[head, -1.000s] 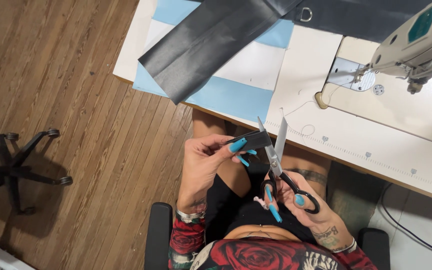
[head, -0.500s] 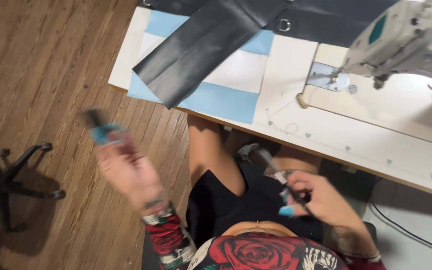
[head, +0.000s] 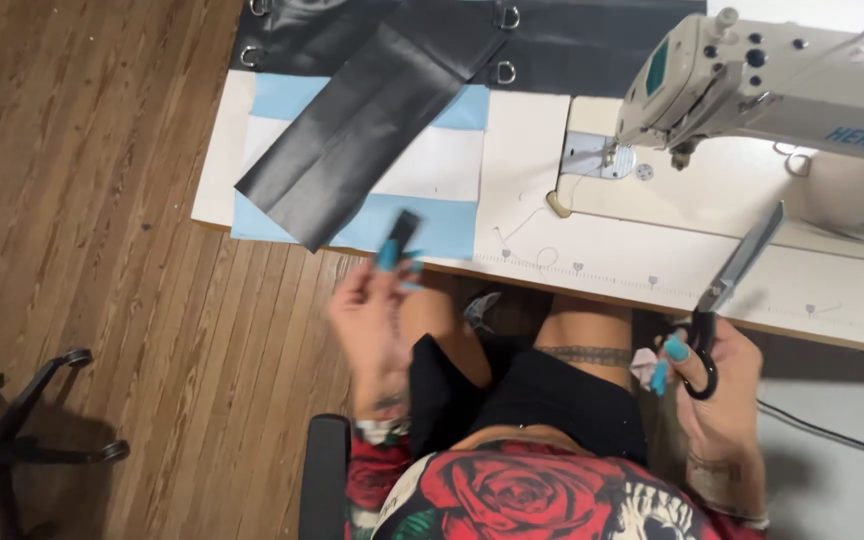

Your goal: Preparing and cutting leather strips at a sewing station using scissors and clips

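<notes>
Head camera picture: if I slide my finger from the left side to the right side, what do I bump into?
Black chair base → left hand pinching a small black strip → folded black fabric on the table → sewing machine → right hand holding scissors.

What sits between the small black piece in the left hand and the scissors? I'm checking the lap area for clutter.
In the head view, between the small black piece and the scissors there is only the white table edge with its ruler marks, and the person's knee below.
</notes>
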